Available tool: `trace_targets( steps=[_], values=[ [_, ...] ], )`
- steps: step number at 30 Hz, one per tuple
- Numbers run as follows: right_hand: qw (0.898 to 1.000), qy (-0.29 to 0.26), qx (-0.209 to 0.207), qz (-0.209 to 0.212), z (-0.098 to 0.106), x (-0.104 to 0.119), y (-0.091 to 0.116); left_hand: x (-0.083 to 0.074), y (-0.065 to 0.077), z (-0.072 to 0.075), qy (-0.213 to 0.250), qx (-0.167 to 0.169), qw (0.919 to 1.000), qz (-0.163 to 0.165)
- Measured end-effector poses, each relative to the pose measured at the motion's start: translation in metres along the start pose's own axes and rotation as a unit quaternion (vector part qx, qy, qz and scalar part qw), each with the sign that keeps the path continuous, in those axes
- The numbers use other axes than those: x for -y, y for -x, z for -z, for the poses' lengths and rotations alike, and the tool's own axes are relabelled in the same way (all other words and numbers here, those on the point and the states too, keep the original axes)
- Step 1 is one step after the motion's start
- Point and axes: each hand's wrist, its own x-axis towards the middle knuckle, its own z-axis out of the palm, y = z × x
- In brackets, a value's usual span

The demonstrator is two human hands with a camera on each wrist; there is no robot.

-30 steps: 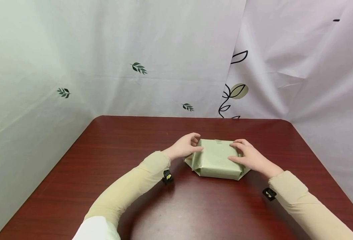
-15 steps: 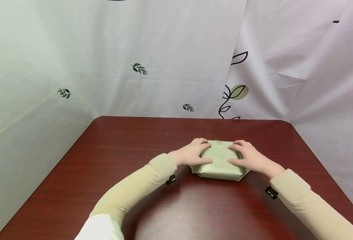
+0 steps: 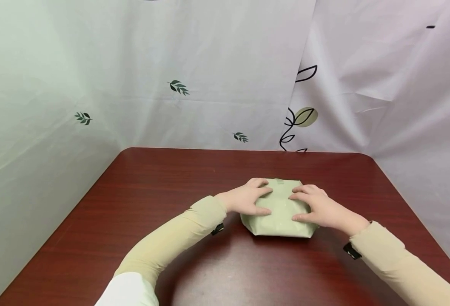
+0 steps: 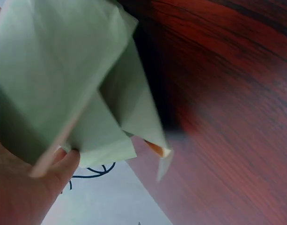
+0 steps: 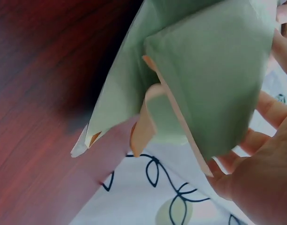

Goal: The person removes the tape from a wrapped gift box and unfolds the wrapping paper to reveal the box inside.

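A parcel wrapped in pale green paper [image 3: 282, 208] is on the dark red table, with a small strip of tape [image 3: 279, 181] near its far edge. My left hand [image 3: 245, 199] grips its left end, fingers and thumb spread over the top. Across from it, my right hand [image 3: 320, 208] holds the right end the same way. Loose folded flaps of wrapping paper [image 4: 129, 93] stick out at the left end in the left wrist view. In the right wrist view, a paper edge [image 5: 144, 124] curls out at the other end, showing a tan inner side. The parcel's underside is hidden.
The reddish-brown wooden table [image 3: 163, 182] has rounded far corners. White curtains [image 3: 209, 63] with leaf prints hang behind it and along both sides. A small black device [image 3: 352, 250] is strapped under the right cuff, and another [image 3: 217, 228] under the left.
My left hand has moved right onto the parcel's left end. The parcel's near edge now appears lower and its near side less distinct, and my right hand has shifted slightly toward me.
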Motion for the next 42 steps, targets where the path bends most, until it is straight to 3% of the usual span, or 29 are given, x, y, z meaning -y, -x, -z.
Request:
trace_targets(
  steps=[7,15,20,31,42],
  values=[
    [0.994,0.045,-0.055,0.087,-0.005,0.007,0.007,0.001,0.001,-0.003,0.005,-0.002,0.9999,-0.011],
    [0.971,0.073,-0.097,0.205,-0.001,0.015,0.014,0.004,0.001,-0.007,0.018,0.000,0.9998,0.004],
    [0.962,0.036,-0.065,0.263,0.005,0.026,0.021,0.004,0.003,-0.006,0.029,-0.001,0.9996,0.005],
    [0.948,0.008,0.016,0.317,0.003,0.051,0.037,0.004,0.005,-0.005,0.040,0.011,0.9991,0.011],
    [0.941,-0.029,0.140,0.306,-0.009,0.062,0.052,0.001,0.006,-0.004,0.040,0.013,0.9990,0.014]
  ],
)
